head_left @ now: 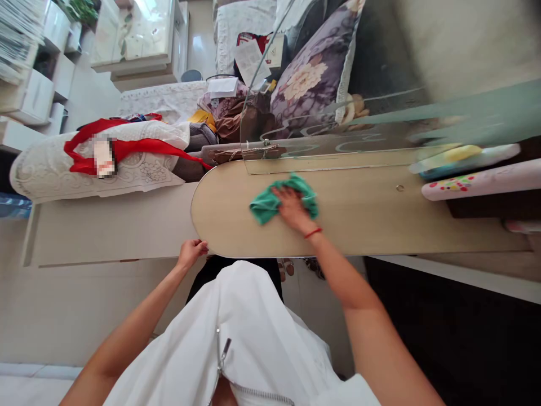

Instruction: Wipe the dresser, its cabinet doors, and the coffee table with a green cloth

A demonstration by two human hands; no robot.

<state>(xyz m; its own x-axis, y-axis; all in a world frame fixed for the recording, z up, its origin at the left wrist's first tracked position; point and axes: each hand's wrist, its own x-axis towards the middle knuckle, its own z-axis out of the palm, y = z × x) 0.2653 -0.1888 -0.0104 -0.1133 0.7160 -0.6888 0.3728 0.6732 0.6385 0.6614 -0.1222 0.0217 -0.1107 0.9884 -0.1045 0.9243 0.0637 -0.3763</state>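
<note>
My right hand [293, 210] presses down on a crumpled green cloth [266, 206], which lies on a pale wooden countertop [355, 220] with a rounded left end. Its fingers rest over the cloth, slightly blurred, and a red string circles the wrist. At the countertop's near left corner is my left hand [193, 252], its fingers curled together by the edge. Whatever those fingers may pinch is hidden.
A glass panel [304, 155] stands along the countertop's far side. Packages and a pink spotted roll [486, 179] lie at the right. Beyond the counter, a sofa holds a floral cushion [310, 79], papers and clothes. A red strap [147, 148] hangs over its armrest.
</note>
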